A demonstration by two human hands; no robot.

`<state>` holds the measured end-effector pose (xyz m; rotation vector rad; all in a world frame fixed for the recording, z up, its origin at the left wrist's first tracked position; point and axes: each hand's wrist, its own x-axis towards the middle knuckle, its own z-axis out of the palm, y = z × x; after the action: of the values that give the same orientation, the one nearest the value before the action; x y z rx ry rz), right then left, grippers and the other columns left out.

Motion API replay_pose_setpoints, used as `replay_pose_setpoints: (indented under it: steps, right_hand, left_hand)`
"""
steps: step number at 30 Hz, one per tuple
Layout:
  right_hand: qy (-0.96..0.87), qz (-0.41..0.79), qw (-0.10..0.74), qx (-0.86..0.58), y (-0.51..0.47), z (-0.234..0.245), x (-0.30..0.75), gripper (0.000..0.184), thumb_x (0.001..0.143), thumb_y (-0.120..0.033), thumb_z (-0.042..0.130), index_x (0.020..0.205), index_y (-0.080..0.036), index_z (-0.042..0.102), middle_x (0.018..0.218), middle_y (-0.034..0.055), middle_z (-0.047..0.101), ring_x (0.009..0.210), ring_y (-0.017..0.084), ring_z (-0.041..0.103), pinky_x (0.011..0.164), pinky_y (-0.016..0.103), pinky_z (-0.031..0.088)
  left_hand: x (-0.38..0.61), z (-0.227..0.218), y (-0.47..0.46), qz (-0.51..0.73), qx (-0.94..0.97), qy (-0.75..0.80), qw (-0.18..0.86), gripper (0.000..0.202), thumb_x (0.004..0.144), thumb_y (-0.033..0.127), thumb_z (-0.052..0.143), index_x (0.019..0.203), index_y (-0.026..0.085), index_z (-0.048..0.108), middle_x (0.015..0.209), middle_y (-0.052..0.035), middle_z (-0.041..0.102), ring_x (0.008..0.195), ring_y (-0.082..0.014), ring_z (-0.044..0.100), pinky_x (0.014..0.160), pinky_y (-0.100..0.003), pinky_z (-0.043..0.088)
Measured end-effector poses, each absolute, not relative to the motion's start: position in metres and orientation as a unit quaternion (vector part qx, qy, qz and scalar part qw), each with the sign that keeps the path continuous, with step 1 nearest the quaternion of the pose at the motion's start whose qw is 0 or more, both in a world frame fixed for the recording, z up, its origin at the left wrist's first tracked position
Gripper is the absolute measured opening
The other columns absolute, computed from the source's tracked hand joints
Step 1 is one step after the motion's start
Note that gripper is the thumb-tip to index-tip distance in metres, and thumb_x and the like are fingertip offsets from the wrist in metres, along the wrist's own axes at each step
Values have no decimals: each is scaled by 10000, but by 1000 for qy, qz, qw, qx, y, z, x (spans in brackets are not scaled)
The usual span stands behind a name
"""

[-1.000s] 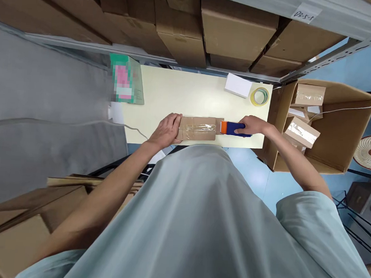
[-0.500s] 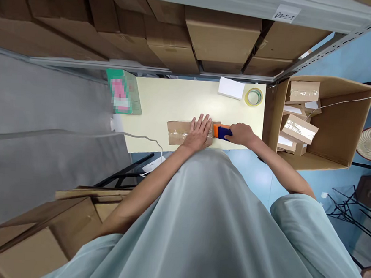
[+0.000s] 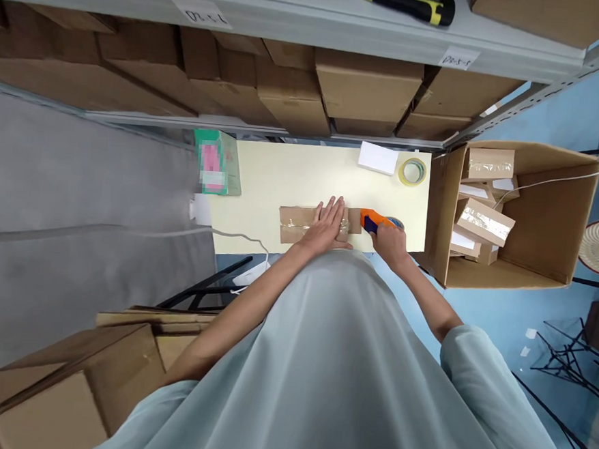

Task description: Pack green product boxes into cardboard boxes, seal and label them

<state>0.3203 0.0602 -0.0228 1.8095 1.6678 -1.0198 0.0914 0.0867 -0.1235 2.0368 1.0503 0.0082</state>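
A flat brown cardboard parcel (image 3: 297, 223) with clear tape along its top lies near the front edge of a pale yellow table (image 3: 293, 173). My left hand (image 3: 329, 221) lies flat on the parcel's right half, fingers stretched out. My right hand (image 3: 390, 241) is closed round the blue handle of an orange and blue tape dispenser (image 3: 374, 221), which sits just off the parcel's right end.
A roll of tape (image 3: 412, 171) and a white pad (image 3: 378, 158) lie at the table's far right. A green box (image 3: 216, 162) stands at the far left. An open carton (image 3: 510, 212) of taped parcels sits to the right. Shelves of cardboard boxes (image 3: 365, 85) rise behind.
My left hand slid from the parcel's left end onto its right half. My right hand drew the dispenser in close to the parcel's right end.
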Motion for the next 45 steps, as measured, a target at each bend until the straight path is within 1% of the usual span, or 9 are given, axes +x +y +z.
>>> replay_pose_setpoints:
  steps: [4,8,13,19,24,28,35,40,45]
  right_hand:
    - [606,-309,226,698,66,-12,313,488,1164,-381,445,1451,-58,673,1196,282,816,1129,400,793,1019,464,582]
    - [648,-261,186,691,88,7,301,521,1174,-414,437,1528,-82,627,1220,268,815,1145,400,782,987,460,596]
    - [740,-181,66,644,150,39,280,493,1168,-401,421,1490,-105,648,1230,244,819,1153,405,761,1126,522,552]
    - [813,-51,-76,575,275,103,244,508,1150,-366,437,1509,-36,579,1567,306,645,1393,428,641,1268,543,419]
    - [808,-33,-52,586,370,129,212,510,1152,-358,481,1528,-15,500,1457,326,698,1344,436,658,1225,550,414]
    - [795,-32,-29,605,402,127,195,488,1138,-319,528,1521,-17,509,1463,307,700,1400,401,625,1253,518,384]
    - [769,4,-122,628,359,114,197,591,1144,-392,453,1613,-34,489,1633,319,540,1523,435,478,1287,598,361]
    - [717,-70,-170,673,220,34,227,624,1173,-465,370,1701,-139,440,1713,274,484,1625,400,417,1302,611,396]
    - [592,-233,-87,767,54,-55,237,778,1134,-600,478,1684,-51,438,1682,341,520,1614,399,478,1299,595,439]
  left_hand:
    - [82,-103,97,69,769,460,440,1219,1016,730,680,1860,181,-7,1921,-238,78,1801,-377,67,1459,-586,73]
    - [70,-76,115,134,758,482,419,1075,1085,709,579,1865,233,13,1923,-205,133,1801,-358,100,1459,-586,141]
    - [54,-21,170,260,770,484,325,962,1129,691,488,1866,249,55,1918,-178,201,1798,-338,149,1458,-572,203]
    - [37,53,278,394,746,487,228,1040,1084,784,500,1858,207,114,1929,-180,156,1804,-351,96,1472,-554,141]
    - [37,72,343,446,704,499,237,1032,1087,771,513,1856,221,99,1945,-147,69,1807,-344,49,1477,-540,92]
    - [40,69,348,446,705,489,255,1030,1087,722,560,1853,209,101,1942,-161,75,1807,-348,40,1475,-554,75]
    - [9,40,298,407,687,535,276,1013,1090,645,584,1850,176,105,1932,-191,127,1809,-340,75,1473,-543,108]
    - [-40,-40,194,341,640,615,310,967,1092,684,549,1844,215,163,1913,-191,226,1800,-335,161,1463,-552,187]
    - [-48,-100,76,200,530,708,422,1045,999,706,692,1771,108,323,1816,-297,398,1728,-405,370,1418,-575,321]
